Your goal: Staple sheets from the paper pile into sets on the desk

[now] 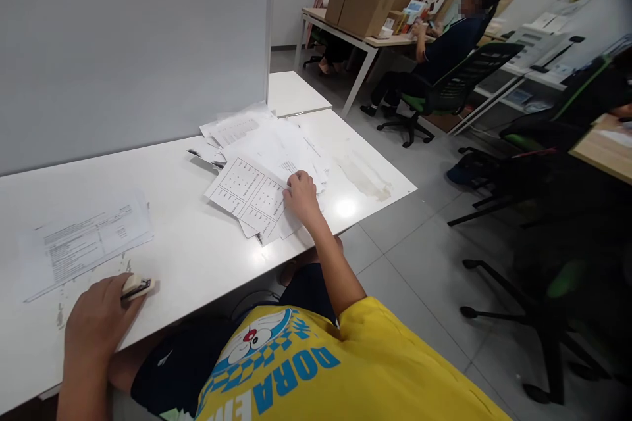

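On the left of the table, my left hand (101,309) is wrapped round a cream stapler (139,287), whose front end sticks out past the fingers. My right hand (302,197) is over a loose pile of papers (269,141), its bent fingers closed at the edge of a sheet printed with boxed grids (247,189). The fingertips are partly hidden. Beyond my left hand lies a small stack of printed sheets (93,237), flat on the table and apart from the pile.
A grey partition (133,46) rises behind the white table (187,263). Brown stains mark the table's right end. Across the aisle, a seated person (451,46) is at a desk with cardboard boxes (358,10). Several office chairs (533,322) stand to my right.
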The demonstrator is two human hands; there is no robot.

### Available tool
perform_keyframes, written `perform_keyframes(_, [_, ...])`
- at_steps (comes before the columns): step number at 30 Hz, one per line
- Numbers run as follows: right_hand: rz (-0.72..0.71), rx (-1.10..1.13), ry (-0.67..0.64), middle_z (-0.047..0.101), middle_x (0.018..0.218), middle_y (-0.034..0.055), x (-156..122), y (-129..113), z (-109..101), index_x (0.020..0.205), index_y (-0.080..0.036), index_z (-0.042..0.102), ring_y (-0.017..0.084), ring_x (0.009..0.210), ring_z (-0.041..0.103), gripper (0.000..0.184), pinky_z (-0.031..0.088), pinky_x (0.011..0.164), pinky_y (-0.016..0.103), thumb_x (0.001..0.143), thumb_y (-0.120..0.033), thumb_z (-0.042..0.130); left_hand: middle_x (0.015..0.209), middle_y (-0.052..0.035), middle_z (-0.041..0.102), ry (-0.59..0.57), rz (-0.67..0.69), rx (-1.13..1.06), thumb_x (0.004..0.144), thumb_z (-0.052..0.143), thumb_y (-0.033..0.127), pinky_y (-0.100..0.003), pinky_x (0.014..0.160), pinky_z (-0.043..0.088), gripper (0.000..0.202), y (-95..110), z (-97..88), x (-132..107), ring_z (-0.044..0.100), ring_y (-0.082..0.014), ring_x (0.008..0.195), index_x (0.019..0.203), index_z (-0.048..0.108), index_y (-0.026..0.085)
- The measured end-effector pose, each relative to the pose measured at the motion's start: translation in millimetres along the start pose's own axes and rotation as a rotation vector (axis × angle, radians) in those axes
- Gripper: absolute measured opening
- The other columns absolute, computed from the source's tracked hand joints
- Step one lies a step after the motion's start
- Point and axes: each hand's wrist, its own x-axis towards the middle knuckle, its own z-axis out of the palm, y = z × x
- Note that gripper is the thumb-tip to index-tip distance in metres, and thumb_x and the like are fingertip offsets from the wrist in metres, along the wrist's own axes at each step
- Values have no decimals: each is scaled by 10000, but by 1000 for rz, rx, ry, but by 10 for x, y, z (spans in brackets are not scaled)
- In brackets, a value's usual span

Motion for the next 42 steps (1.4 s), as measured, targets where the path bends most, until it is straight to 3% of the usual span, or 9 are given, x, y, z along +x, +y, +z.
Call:
perform_keyframes(7, [0, -13, -23, 555, 1133, 169, 156, 33, -2, 1014, -181, 595, 322, 1058, 492, 173, 397, 909, 471, 886, -121, 496, 948, -128, 677, 16, -22, 12, 894, 392, 586, -392, 743, 487, 465, 27, -6, -29, 629, -290, 879, 1026, 599, 191])
perform_keyframes(12, [16, 12, -34, 512, 1223, 189, 250, 64, -17, 1062, -164, 566, 321, 1072, 474, 187, 403, 887, 457, 892, -130, 495, 957, -125, 685, 34, -41, 30, 906, 372, 583, -396, 758, 486, 471, 51, -17, -32, 621, -281, 866, 1034, 600, 191])
perform_keyframes(20, [69, -9, -12, 549, 1125, 189, 308, 69, -38, 1038, -162, 551, 330, 1034, 471, 176, 392, 879, 457, 870, -129, 512, 901, -116, 686, 18, -34, 39, 913, 366, 577, -380, 758, 462, 476, 68, -15, -22, 614, -271, 861, 1013, 605, 178])
perform_keyframes(24, [40, 100, 29, 601, 1090, 142, 304, 109, -152, 1122, -181, 553, 327, 1047, 485, 325, 396, 905, 476, 826, -73, 470, 905, -113, 688, 22, -68, 11, 883, 400, 590, -390, 772, 463, 465, 85, -15, -20, 614, -274, 871, 1002, 605, 191])
perform_keyframes(27, [-46, 324, 30, 617, 1086, 118, 280, 133, -309, 1221, -188, 545, 288, 1031, 530, 407, 440, 881, 443, 841, -91, 439, 912, -119, 688, 23, -60, 8, 894, 394, 587, -383, 768, 465, 461, 88, -22, -17, 616, -272, 867, 987, 604, 187])
perform_keyframes(30, [-215, 525, 14, 622, 1078, 73, 222, 58, -513, 1123, -212, 610, 233, 1011, 571, 286, 465, 883, 402, 876, -175, 470, 912, -129, 687, 48, -23, 5, 903, 410, 557, -382, 771, 465, 442, 99, -41, -18, 614, -271, 853, 1003, 599, 171])
perform_keyframes(35, [-528, 750, -32, 626, 968, 26, 30, -350, -749, 981, -245, 651, 188, 911, 601, 148, 497, 806, 354, 917, -235, 518, 950, -120, 687, 44, -60, -7, 904, 453, 514, -359, 755, 465, 370, 104, -72, -69, 625, -256, 869, 1011, 600, 191])
perform_keyframes(39, [-709, 780, -130, 630, 980, 35, -166, -695, -595, 993, -251, 658, 187, 930, 608, 149, 520, 807, 354, 942, -251, 518, 910, -123, 690, 102, -94, -52, 860, 560, 508, -365, 778, 502, 323, 1, 1, -204, 651, -263, 893, 944, 590, 197])
perform_keyframes(42, [-785, 778, -209, 628, 996, 45, -338, -838, -318, 1068, -250, 652, 185, 937, 607, 180, 528, 823, 356, 965, -264, 505, 881, -117, 687, 165, 0, -54, 851, 614, 445, -368, 780, 531, 256, -77, 76, -300, 667, -252, 874, 934, 575, 206])
